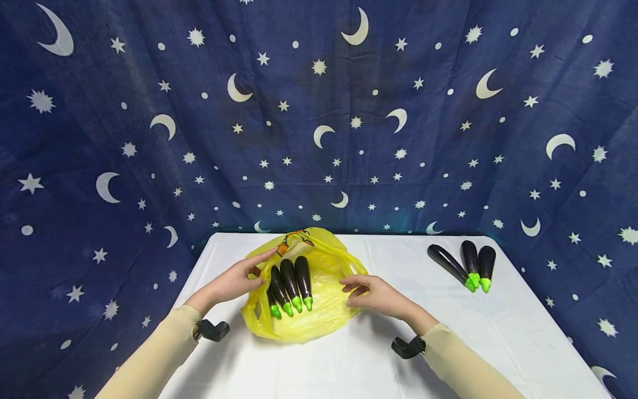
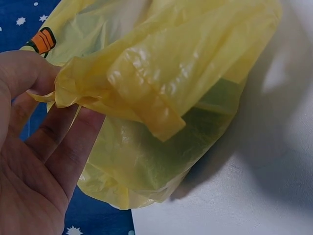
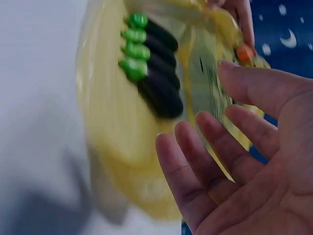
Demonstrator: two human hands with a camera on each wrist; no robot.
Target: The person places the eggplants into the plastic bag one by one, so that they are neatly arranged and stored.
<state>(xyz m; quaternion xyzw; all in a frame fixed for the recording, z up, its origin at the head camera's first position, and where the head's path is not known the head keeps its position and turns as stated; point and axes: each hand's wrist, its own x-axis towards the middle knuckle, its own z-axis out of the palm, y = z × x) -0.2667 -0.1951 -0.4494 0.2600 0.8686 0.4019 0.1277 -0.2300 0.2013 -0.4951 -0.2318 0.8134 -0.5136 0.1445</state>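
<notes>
A yellow plastic bag (image 1: 324,316) lies spread on the table with its mouth open, and several dark eggplants with green stems (image 1: 302,280) rest side by side inside it. The left hand (image 1: 234,282) pinches the bag's left edge between thumb and fingers; in the left wrist view the bag film (image 2: 146,93) is bunched at the left hand's (image 2: 44,127) fingertips. At the bag's right edge is the right hand (image 1: 381,296), its fingers loosely bent and holding nothing. The right wrist view shows the right hand's (image 3: 244,161) palm and spread fingers, with the bagged eggplants (image 3: 159,90) beyond.
Three more eggplants (image 1: 485,266) lie at the right of the white table (image 1: 399,252), their green stems towards the near side. A dark blue cloth (image 1: 319,166) with moons and stars hangs behind the table and at both sides.
</notes>
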